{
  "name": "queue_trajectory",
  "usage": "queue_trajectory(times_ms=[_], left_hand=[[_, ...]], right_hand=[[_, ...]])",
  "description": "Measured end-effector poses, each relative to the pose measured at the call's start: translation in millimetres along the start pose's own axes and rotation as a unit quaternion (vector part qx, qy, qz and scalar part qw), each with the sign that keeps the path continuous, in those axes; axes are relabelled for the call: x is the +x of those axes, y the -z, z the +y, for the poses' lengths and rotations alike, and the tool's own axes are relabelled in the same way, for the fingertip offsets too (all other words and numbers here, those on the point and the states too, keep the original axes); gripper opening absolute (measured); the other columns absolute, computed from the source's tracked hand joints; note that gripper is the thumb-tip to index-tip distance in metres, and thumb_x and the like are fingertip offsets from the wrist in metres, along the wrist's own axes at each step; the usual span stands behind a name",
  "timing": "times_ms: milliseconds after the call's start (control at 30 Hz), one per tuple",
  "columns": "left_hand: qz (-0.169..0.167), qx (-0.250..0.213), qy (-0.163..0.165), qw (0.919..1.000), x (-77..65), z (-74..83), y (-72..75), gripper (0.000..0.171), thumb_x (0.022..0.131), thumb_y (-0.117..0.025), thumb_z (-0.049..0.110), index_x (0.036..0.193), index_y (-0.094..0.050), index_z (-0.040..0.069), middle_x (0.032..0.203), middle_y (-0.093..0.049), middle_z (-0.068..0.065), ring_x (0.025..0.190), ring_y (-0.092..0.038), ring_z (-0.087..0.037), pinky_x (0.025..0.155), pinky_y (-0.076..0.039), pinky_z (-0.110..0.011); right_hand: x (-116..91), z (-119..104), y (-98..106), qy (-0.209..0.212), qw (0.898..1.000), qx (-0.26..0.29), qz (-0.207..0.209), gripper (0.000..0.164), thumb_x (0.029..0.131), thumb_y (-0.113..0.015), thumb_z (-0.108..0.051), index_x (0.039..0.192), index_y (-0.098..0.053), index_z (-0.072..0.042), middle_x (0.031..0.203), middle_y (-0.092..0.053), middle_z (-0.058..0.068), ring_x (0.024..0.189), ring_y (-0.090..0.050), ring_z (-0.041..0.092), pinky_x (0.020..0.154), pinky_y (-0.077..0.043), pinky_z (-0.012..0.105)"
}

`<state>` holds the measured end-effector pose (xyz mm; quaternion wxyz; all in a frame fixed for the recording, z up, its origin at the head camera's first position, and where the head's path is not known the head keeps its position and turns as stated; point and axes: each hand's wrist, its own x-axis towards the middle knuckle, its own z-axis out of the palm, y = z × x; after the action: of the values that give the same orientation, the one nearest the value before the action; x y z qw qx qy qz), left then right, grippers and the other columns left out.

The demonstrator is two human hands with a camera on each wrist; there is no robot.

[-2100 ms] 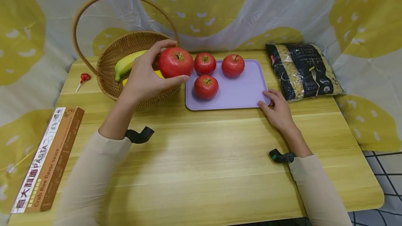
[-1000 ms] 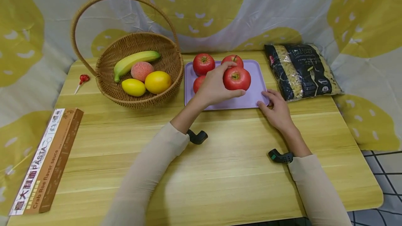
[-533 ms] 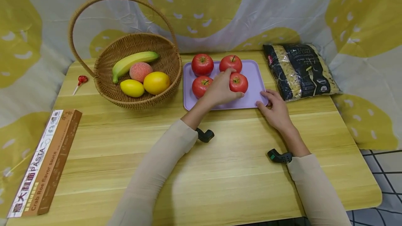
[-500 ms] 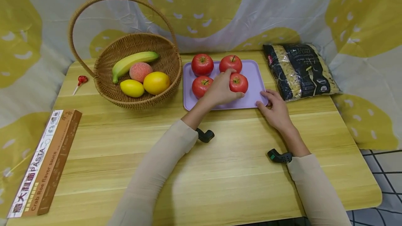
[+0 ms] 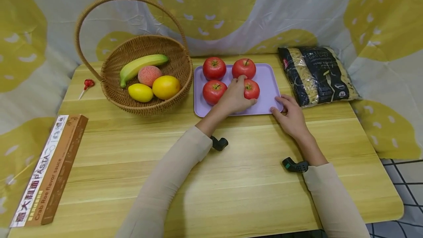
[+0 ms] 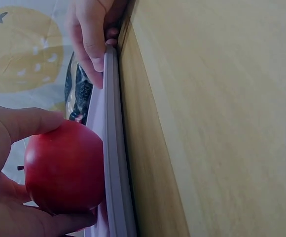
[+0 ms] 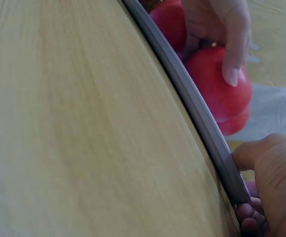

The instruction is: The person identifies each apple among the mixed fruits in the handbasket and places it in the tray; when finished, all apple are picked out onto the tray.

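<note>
My left hand [image 5: 234,97] grips a red apple [image 5: 252,90] at the front middle of the lilac tray [image 5: 268,91]. In the left wrist view the thumb and fingers curl round this apple [image 6: 66,170], which rests against the tray floor. Three more red apples share the tray: one at the back left [image 5: 214,68], one behind the held apple [image 5: 243,69], and one at the front left [image 5: 214,92]. With thumb and fingers, my right hand [image 5: 291,117] pinches the tray's front right corner; the right wrist view shows its thumb over the rim [image 7: 202,113].
Left of the tray stands a wicker basket [image 5: 115,60] holding a banana [image 5: 142,65], a peach [image 5: 149,75] and two lemon-like yellow fruits [image 5: 166,87]. A lollipop [image 5: 88,83] and a pasta box [image 5: 49,170] lie further left. A bag of pasta [image 5: 318,76] lies right.
My left hand has carried the apple rightwards from in front of the basket and lowered it onto the tray. Lately that hand has shifted only slightly. The right hand has stayed at the tray corner.
</note>
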<state>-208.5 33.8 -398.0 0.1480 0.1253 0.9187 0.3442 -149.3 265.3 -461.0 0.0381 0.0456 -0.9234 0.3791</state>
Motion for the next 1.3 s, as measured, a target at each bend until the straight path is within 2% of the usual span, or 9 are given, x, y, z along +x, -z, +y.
queue_trajectory(times_ms=[267,400,533,633,700,867,1033,1167,1300], left_hand=[[-0.013,0.016,-0.017,0.9996,-3.5,-0.8,-1.1,0.099,0.087,-0.081,0.039,0.162,-0.022,0.011,0.159,-0.036,-0.017,0.142,-0.046,-0.029,0.118,-0.043,-0.048],[-0.022,0.027,-0.029,0.9990,-8.8,-0.2,3.2,0.105,0.088,-0.079,0.041,0.165,-0.014,0.012,0.168,-0.022,-0.017,0.153,-0.032,-0.029,0.122,-0.036,-0.049],[-0.016,0.023,-0.048,0.9984,-17.7,-0.2,13.6,0.104,0.089,-0.077,0.044,0.166,-0.015,0.014,0.172,-0.018,-0.014,0.159,-0.022,-0.027,0.124,-0.032,-0.051],[0.009,0.007,-0.081,0.9967,-27.4,-4.7,22.0,0.098,0.089,-0.077,0.043,0.164,-0.022,0.014,0.169,-0.027,-0.009,0.157,-0.027,-0.024,0.125,-0.032,-0.049],[0.033,-0.013,-0.112,0.9931,-33.8,-10.1,25.6,0.092,0.089,-0.078,0.041,0.162,-0.029,0.015,0.164,-0.038,-0.007,0.150,-0.037,-0.023,0.122,-0.038,-0.047],[0.085,-0.073,-0.188,0.9756,-48.7,-30.3,34.5,0.075,0.087,-0.082,0.029,0.151,-0.047,0.014,0.145,-0.057,-0.007,0.129,-0.057,-0.025,0.109,-0.052,-0.038],[0.103,-0.069,-0.208,0.9702,-69.2,-51.5,52.9,0.065,0.087,-0.083,0.031,0.144,-0.055,0.015,0.141,-0.061,-0.002,0.124,-0.062,-0.022,0.108,-0.052,-0.034],[0.103,-0.063,-0.231,0.9655,-84.6,-61.8,66.0,0.057,0.088,-0.083,0.032,0.138,-0.060,0.015,0.135,-0.065,-0.005,0.110,-0.067,-0.022,0.099,-0.056,-0.033],[0.108,-0.043,-0.249,0.9614,-103.2,-70.7,80.4,0.055,0.089,-0.082,0.033,0.136,-0.062,0.014,0.132,-0.066,-0.005,0.104,-0.067,-0.020,0.093,-0.058,-0.033]], right_hand=[[-0.2,0.8,0.5,0.004,1.000,-0.002,0.003,0.049,0.099,-0.066,-0.020,0.140,-0.058,0.006,0.148,-0.050,0.026,0.103,-0.056,0.034,0.081,-0.036,0.022],[-0.7,0.6,-0.3,0.002,1.000,-0.003,0.004,0.049,0.099,-0.066,-0.019,0.140,-0.058,0.007,0.148,-0.050,0.027,0.102,-0.055,0.034,0.081,-0.036,0.022],[-0.7,0.2,-0.7,0.002,1.000,-0.003,0.007,0.049,0.099,-0.066,-0.019,0.140,-0.058,0.007,0.148,-0.050,0.027,0.103,-0.055,0.035,0.081,-0.036,0.023],[-1.3,0.9,-1.1,0.001,1.000,-0.002,0.005,0.049,0.099,-0.066,-0.019,0.140,-0.058,0.006,0.148,-0.050,0.026,0.103,-0.055,0.035,0.081,-0.036,0.022],[-2.5,1.5,-0.6,0.000,1.000,-0.002,0.005,0.049,0.099,-0.066,-0.019,0.141,-0.058,0.006,0.148,-0.050,0.026,0.103,-0.055,0.034,0.081,-0.035,0.023],[-2.5,2.6,-2.0,0.001,1.000,0.002,0.003,0.049,0.099,-0.066,-0.019,0.140,-0.058,0.006,0.149,-0.049,0.026,0.102,-0.055,0.034,0.081,-0.035,0.023],[1.8,2.3,-2.8,0.001,1.000,0.004,-0.009,0.050,0.099,-0.066,-0.020,0.142,-0.057,0.006,0.150,-0.048,0.026,0.106,-0.055,0.034,0.083,-0.037,0.024],[1.3,-0.5,4.2,-0.013,0.999,-0.002,-0.043,0.056,0.100,-0.066,-0.021,0.147,-0.051,0.006,0.155,-0.042,0.027,0.123,-0.051,0.041,0.100,-0.043,0.041],[0.8,-8.0,18.6,-0.025,0.993,-0.033,-0.113,0.068,0.101,-0.064,-0.028,0.156,-0.038,0.003,0.159,-0.033,0.029,0.141,-0.040,0.046,0.117,-0.034,0.060]])
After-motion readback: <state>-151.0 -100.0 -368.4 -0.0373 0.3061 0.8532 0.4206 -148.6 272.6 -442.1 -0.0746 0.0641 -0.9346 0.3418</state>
